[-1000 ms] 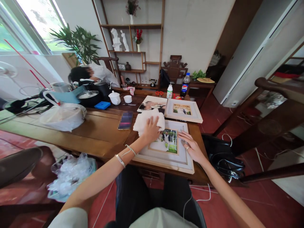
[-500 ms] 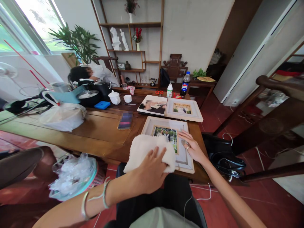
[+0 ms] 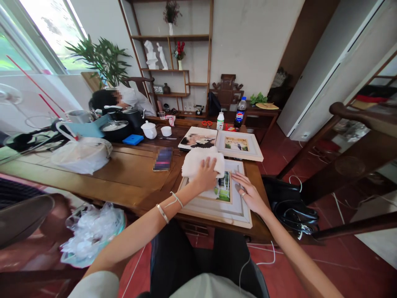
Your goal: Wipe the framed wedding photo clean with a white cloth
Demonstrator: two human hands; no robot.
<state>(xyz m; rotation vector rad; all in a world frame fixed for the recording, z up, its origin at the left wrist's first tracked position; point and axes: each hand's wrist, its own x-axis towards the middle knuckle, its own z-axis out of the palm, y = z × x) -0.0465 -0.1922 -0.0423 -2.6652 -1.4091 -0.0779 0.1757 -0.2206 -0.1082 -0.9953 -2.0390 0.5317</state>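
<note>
My left hand (image 3: 205, 176) presses a fluffy white cloth (image 3: 192, 162) onto the far left part of a white picture frame (image 3: 217, 209), its fingers bent over the cloth. Part of the photo (image 3: 223, 189) in that frame shows beside the cloth; the rest is covered. My right hand (image 3: 250, 193), wearing a ring, lies with stretched fingers on the frame's right side and holds nothing. Just beyond are a second framed picture (image 3: 237, 145) and an unframed-looking photo panel (image 3: 198, 139), side by side.
On the wooden table (image 3: 136, 178) are a phone (image 3: 163, 159), a white teapot (image 3: 149, 130), a blue box (image 3: 132, 139) and a plastic-wrapped bundle (image 3: 82, 154). A cola bottle (image 3: 240, 112) and small white bottle (image 3: 220, 121) stand at the back. A person (image 3: 132, 97) leans at the far left.
My left hand has slid the cloth away from me, from the frame's near left side to its far left part. My right hand stays on the frame's right side.
</note>
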